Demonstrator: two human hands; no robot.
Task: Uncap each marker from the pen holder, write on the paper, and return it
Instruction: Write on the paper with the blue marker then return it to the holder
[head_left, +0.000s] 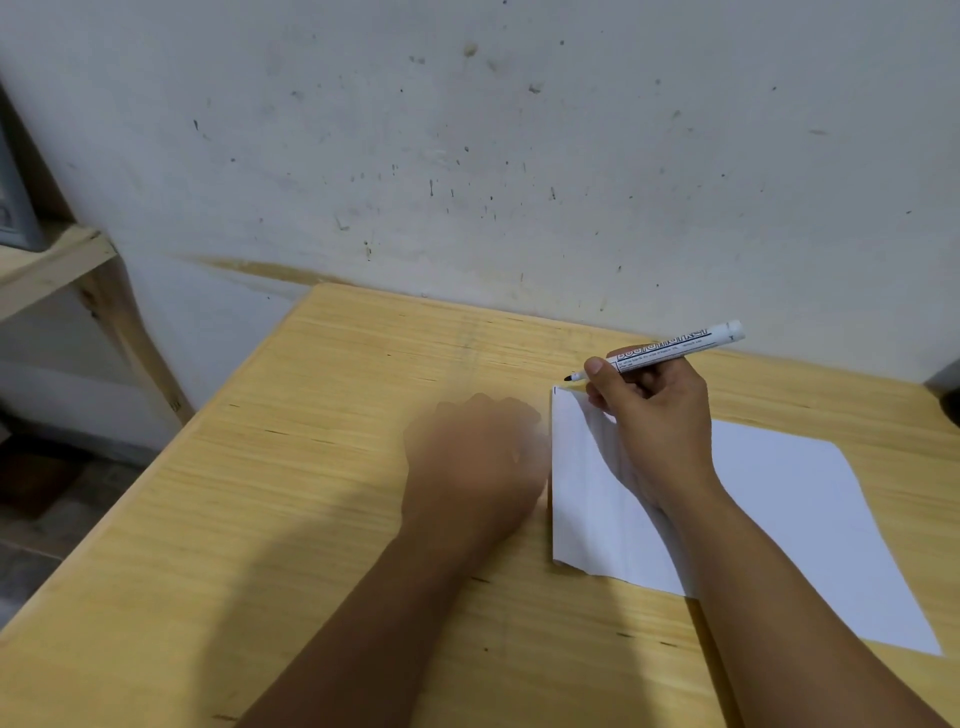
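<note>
My right hand (652, 415) holds an uncapped white board marker (670, 347) with a black tip, which points left just above the top left corner of the white paper (789, 509). A tiny dark mark sits at that corner. My left hand (475, 457) is blurred with motion and rests beside the paper's left edge on the wooden table (291, 493). Its fingers look curled, and I cannot tell whether the cap is inside them. Most of the pen holder lies outside the view.
A stained white wall rises right behind the table. A wooden shelf frame (78, 270) stands at the far left over a dark floor. A dark object (948, 395) pokes in at the right edge of the table.
</note>
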